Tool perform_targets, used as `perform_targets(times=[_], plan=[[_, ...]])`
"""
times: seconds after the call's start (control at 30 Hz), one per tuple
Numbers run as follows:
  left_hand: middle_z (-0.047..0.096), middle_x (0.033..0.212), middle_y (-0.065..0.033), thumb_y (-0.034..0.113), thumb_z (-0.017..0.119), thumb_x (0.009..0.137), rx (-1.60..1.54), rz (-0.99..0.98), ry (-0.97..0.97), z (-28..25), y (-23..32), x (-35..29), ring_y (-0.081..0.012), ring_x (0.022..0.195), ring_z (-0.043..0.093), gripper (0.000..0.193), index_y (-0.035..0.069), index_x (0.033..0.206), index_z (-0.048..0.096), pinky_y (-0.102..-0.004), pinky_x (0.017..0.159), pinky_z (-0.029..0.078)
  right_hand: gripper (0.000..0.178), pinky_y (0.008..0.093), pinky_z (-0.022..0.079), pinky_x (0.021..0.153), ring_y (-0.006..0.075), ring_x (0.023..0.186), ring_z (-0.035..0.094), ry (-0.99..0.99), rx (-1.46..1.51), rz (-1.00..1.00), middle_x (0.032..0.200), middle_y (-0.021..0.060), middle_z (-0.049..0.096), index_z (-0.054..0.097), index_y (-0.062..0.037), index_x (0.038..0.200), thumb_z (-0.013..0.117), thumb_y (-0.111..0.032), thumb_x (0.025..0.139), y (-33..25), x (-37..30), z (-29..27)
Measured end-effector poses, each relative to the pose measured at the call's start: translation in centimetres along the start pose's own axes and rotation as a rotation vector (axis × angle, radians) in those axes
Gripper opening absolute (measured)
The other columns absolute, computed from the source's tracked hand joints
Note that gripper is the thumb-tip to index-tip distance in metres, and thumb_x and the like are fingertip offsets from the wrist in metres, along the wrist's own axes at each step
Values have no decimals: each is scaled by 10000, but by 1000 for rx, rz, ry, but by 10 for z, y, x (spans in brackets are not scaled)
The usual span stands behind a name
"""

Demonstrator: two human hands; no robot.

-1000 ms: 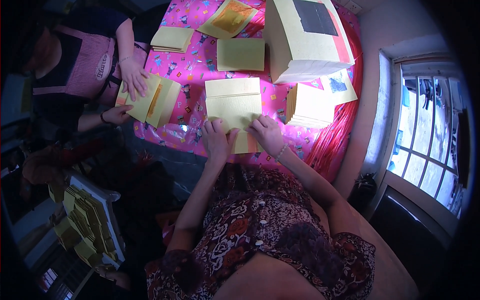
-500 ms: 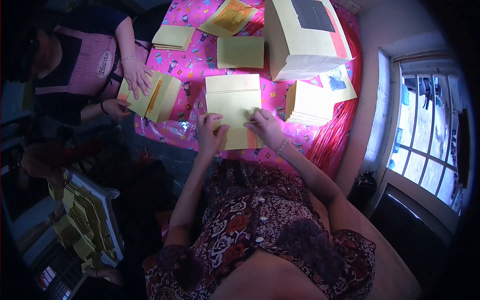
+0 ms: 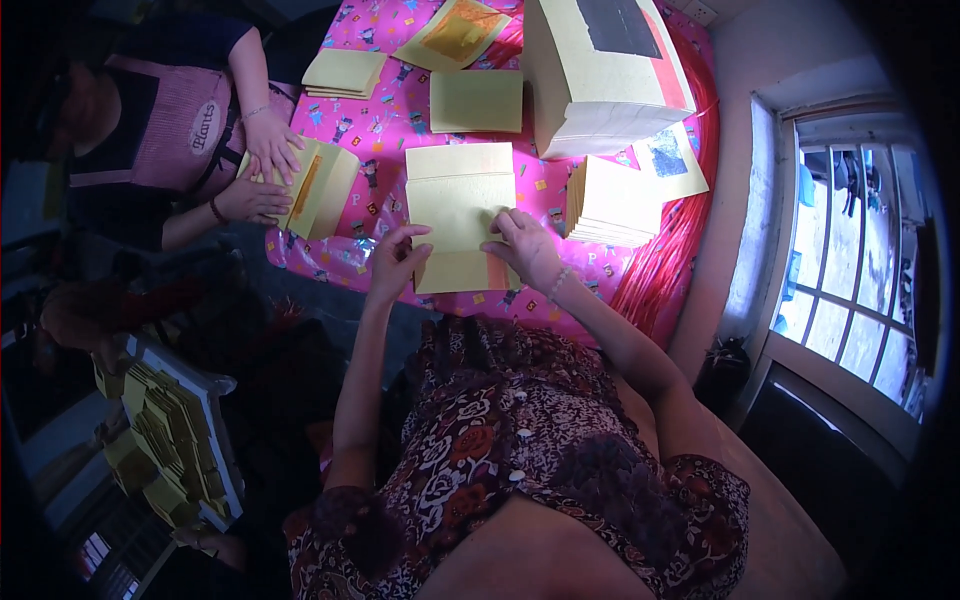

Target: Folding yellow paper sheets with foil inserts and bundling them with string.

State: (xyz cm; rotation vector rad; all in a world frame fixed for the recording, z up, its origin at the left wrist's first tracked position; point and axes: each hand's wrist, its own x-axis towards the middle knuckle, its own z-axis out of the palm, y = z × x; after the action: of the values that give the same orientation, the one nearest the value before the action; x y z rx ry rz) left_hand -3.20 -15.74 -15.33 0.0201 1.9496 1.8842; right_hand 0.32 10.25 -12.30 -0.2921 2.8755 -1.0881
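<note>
In front of me on the table lies a yellow paper sheet (image 3: 460, 215), creased across near its top and bottom, with an orange stripe at its lower right corner. My left hand (image 3: 400, 262) is at the sheet's left edge, thumb and forefinger apart with a gap between them. My right hand (image 3: 527, 252) lies over the sheet's right edge, fingers bent and thumb on the paper near the lower crease. To the right of that hand stands a stack of folded yellow papers (image 3: 612, 203).
A tall block of stacked paper (image 3: 610, 85) stands at the back right of the pink patterned table cover (image 3: 385, 200). Red strands (image 3: 655, 275) hang along the right edge. At left, a co-worker's hands (image 3: 262, 175) press another yellow paper (image 3: 325, 200). A folded sheet (image 3: 477, 102) lies behind mine.
My left hand has moved left from over the lower crease to the sheet's left edge, its fingers spreading. My right hand stays near the right edge. The co-worker's lower hand has moved onto their paper.
</note>
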Motion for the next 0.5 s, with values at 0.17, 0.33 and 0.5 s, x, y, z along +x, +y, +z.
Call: perform_targets(times=[0.17,0.33,0.5], plan=[[450,738,62,95,749,810,110,-1,75,12,20,-11,-26,627,422,280,100,1081,678,-182,539,346,394,371,491,824,250,949,593,-106,-168,-23,1015,78,547,537,-79,1057,684,-360,823,-13,3,-20],[479,941,-34,179,776,797,436,241,339,20,29,-17,-113,698,480,342,64,1076,615,-248,585,430,259,346,475,789,191,933,571,3,-449,-391,939,43,541,565,-88,950,641,-301,825,-1,9,-7],[557,856,-90,300,714,865,516,48,479,26,41,-12,-149,728,550,406,31,1100,521,-293,584,443,115,318,433,701,163,814,526,129,-441,-574,833,3,515,574,-130,810,628,-229,788,1,13,-13]])
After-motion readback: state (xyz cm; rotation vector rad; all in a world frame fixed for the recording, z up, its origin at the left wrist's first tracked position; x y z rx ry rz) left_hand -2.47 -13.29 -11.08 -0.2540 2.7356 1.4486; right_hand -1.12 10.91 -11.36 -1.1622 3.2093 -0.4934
